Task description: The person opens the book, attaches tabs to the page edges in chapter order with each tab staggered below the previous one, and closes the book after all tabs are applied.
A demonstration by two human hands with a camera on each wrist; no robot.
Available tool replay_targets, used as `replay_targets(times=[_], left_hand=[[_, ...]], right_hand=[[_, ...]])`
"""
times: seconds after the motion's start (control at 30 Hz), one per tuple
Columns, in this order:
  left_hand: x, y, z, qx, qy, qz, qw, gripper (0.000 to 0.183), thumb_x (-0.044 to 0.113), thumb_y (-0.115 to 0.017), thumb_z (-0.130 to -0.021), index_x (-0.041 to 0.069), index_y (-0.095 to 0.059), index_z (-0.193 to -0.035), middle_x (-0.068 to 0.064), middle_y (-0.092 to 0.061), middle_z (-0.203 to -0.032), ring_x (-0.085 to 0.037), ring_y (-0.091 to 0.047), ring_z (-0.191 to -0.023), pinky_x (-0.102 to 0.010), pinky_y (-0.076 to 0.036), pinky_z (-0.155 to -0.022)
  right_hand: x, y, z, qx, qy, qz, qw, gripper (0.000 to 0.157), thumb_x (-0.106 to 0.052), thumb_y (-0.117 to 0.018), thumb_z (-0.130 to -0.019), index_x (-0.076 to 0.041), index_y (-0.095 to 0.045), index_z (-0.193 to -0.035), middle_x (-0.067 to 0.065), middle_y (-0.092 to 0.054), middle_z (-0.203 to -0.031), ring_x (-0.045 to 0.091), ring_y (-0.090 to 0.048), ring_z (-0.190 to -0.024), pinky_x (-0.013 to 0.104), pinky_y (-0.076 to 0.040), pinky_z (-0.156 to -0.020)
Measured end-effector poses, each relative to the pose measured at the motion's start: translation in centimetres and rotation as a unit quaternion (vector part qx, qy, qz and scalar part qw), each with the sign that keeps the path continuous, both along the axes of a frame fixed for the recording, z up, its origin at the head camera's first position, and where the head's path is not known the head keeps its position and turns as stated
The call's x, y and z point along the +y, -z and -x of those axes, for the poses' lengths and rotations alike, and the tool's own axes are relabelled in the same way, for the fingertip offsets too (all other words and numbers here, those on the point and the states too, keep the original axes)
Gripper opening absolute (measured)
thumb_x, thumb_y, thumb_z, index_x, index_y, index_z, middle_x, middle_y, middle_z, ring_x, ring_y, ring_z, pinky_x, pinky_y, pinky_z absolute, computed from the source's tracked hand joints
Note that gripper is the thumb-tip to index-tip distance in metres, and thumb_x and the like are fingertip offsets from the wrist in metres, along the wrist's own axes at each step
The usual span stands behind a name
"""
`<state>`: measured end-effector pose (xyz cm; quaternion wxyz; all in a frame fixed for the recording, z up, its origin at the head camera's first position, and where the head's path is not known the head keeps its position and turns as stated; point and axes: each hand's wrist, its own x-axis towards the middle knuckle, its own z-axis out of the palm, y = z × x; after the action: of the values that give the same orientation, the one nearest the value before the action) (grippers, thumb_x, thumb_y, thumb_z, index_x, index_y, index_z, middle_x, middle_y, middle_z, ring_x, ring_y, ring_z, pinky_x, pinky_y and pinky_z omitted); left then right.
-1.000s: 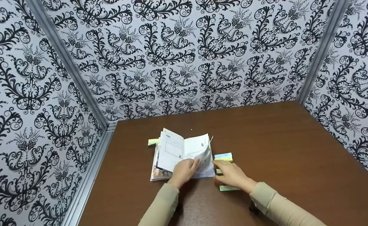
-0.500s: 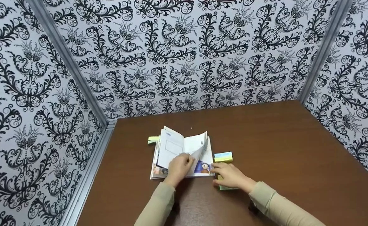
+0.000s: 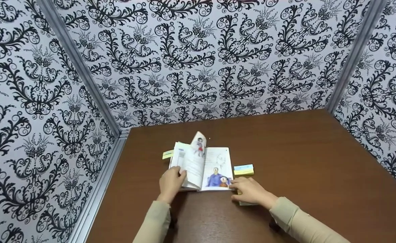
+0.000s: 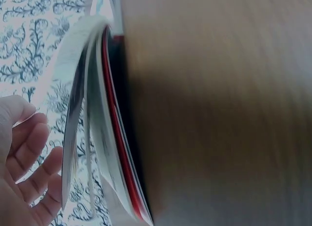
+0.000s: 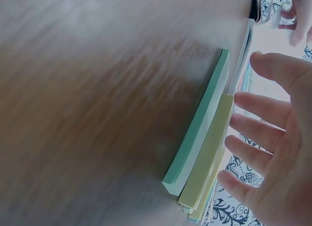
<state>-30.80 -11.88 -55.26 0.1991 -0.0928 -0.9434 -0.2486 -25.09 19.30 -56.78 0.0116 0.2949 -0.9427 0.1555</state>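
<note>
An open book (image 3: 218,168) with coloured drawings lies on the brown table. In the head view my left hand (image 3: 171,184) is at the lower left of the book, over the turned pages. One page (image 3: 199,143) bends up in the middle. In the left wrist view the left hand's loosely bent fingers (image 4: 31,148) are beside a hanging page (image 4: 73,138), pinching nothing visible. My right hand (image 3: 252,192) spreads its fingers at the book's lower right corner, above sticky note pads. The right wrist view shows a green pad (image 5: 197,131) and a yellow pad (image 5: 209,153) near those fingers.
A blue and yellow sticky note pad (image 3: 243,169) lies right of the book. Pale yellow-green paper strips (image 3: 167,154) stick out beyond its left edge. Patterned walls (image 3: 198,60) with grey metal posts stand behind and beside the table (image 3: 285,141).
My left hand has moved left, turning pages over from the right side. A page with a blue-clad figure is now uncovered. The right hand has stayed nearly in place.
</note>
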Motion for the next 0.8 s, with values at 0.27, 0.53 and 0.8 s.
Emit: replay_targets(times=[0.27,0.53,0.8], left_hand=[[-1.8,0.6,-0.6,-0.043,-0.026,-0.002,0.9987,0.044,0.026,-0.065,-0.087,0.018,-0.036,-0.056,0.005,-0.031,-0.054,-0.013,-0.029,-0.049,-0.031,-0.027,-0.044],[-2.6,1.3,-0.8,-0.085,-0.045,0.017,0.9953,0.043,0.024,-0.064,-0.086,0.017,-0.033,-0.057,0.005,-0.026,-0.053,-0.013,-0.024,-0.05,-0.031,-0.023,-0.044],[-2.8,1.4,-1.0,-0.092,-0.047,0.024,0.9943,0.039,0.018,-0.063,-0.078,0.018,-0.033,-0.054,0.007,-0.026,-0.05,-0.013,-0.021,-0.049,-0.031,-0.02,-0.043]], right_hand=[[-0.1,0.1,0.0,-0.001,0.005,-0.008,1.0,0.04,-0.032,-0.068,-0.087,-0.006,-0.07,-0.117,0.012,-0.062,-0.128,0.032,-0.056,-0.113,0.054,-0.043,-0.091],[-0.1,0.2,0.1,0.002,0.004,-0.013,1.0,0.04,-0.033,-0.068,-0.087,-0.008,-0.07,-0.118,0.011,-0.061,-0.129,0.031,-0.056,-0.113,0.053,-0.044,-0.09],[0.0,0.1,0.1,0.017,0.004,-0.017,1.0,0.039,-0.033,-0.069,-0.086,-0.009,-0.071,-0.118,0.01,-0.062,-0.128,0.03,-0.058,-0.111,0.052,-0.046,-0.087]])
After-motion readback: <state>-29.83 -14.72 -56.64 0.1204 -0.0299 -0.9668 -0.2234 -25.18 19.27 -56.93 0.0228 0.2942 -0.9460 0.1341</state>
